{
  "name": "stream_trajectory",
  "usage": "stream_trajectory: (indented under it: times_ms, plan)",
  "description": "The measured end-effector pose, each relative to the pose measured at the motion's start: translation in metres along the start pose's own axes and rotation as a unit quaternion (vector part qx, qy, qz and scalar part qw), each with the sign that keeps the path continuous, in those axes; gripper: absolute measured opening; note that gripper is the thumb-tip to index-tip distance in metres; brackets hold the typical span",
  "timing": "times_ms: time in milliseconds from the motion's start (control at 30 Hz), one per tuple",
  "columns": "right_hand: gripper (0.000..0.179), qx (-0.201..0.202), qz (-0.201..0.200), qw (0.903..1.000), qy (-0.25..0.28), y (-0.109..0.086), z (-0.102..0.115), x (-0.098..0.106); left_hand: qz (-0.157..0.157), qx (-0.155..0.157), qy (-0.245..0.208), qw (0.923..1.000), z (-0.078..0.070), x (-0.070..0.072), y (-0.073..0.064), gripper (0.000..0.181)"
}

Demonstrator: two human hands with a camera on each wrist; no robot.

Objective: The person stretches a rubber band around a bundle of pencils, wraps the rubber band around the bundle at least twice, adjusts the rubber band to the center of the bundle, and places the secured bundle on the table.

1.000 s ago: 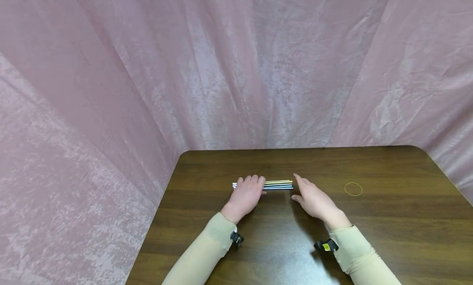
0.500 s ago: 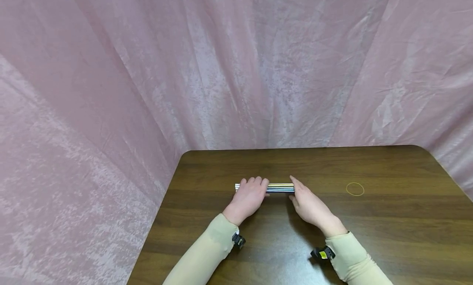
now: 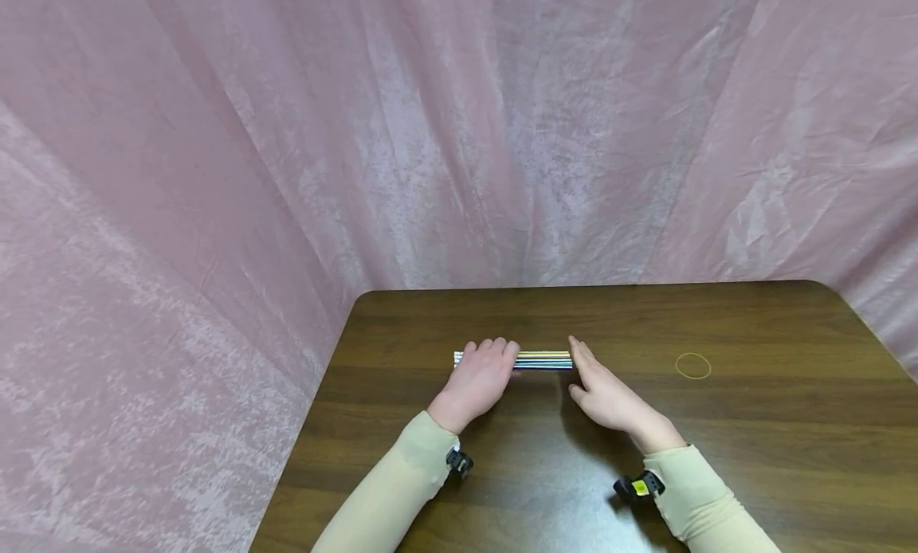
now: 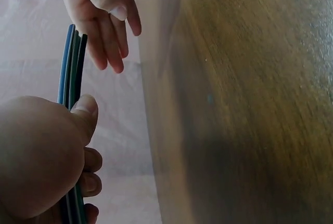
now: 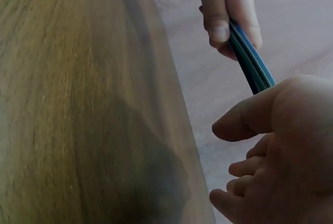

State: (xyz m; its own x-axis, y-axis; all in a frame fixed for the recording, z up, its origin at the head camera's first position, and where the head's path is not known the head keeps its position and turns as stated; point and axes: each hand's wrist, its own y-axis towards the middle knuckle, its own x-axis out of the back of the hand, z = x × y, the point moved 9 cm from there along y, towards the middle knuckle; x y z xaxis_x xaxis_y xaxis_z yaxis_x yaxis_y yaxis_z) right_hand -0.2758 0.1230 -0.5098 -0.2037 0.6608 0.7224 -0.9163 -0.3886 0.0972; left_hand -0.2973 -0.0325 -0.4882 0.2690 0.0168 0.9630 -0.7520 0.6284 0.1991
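My left hand (image 3: 479,376) grips a bundle of slim, pencil-like sticks (image 3: 543,360), its fingers curled over the bundle's left part. In the left wrist view the thumb presses along the sticks (image 4: 73,68), which show blue, green and black sides; the head view adds a yellowish one. Their left ends (image 3: 457,359) poke out pale past the hand, roughly level with each other. At the bundle's right ends stands my right hand (image 3: 606,390), palm turned toward them and fingers extended. From the right wrist, this hand (image 5: 291,146) has its thumb apart from the fingers and grips nothing.
A thin yellow ring (image 3: 692,366), like a rubber band, lies on the brown wooden table (image 3: 774,425) to the right of my right hand. Pink curtains (image 3: 459,139) hang behind the table's far edge and on the left side. Each wrist wears a small black camera (image 3: 460,462).
The right hand moved left against the sticks' right ends, then drew back slightly to the right. Stick ends that stood uneven now line up. The left hand keeps its grip, with only slight shifts.
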Motion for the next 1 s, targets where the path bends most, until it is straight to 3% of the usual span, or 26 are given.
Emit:
stream_trajectory:
  times_ms: [167,267,467,600,667,1000]
  plan:
    - [0.076,-0.001,0.005,0.9996,-0.029,0.000,0.003,-0.004,0.009,-0.007,0.019,0.9998,-0.005,0.000,0.002,0.018]
    - [0.073,-0.002,-0.005,0.9961,-0.088,-0.002,0.005,-0.003,0.007,-0.015,0.034,0.9993,-0.009,0.001,0.002,0.009]
    - [0.062,0.014,-0.028,0.9770,-0.211,-0.006,0.009,0.000,0.007,-0.020,0.046,0.9987,-0.014,0.002,0.001,0.008]
    - [0.057,0.038,-0.046,0.9634,-0.261,-0.007,0.014,0.003,0.012,-0.020,0.038,0.9990,-0.015,0.000,0.001,0.008]
    - [0.057,0.048,-0.051,0.9613,-0.267,-0.008,0.015,0.004,0.015,-0.018,0.034,0.9992,-0.014,-0.001,0.001,0.008]
    - [0.066,0.037,-0.067,0.9736,-0.215,-0.008,0.016,0.014,0.023,-0.015,0.003,0.9996,-0.011,-0.009,-0.001,0.017]
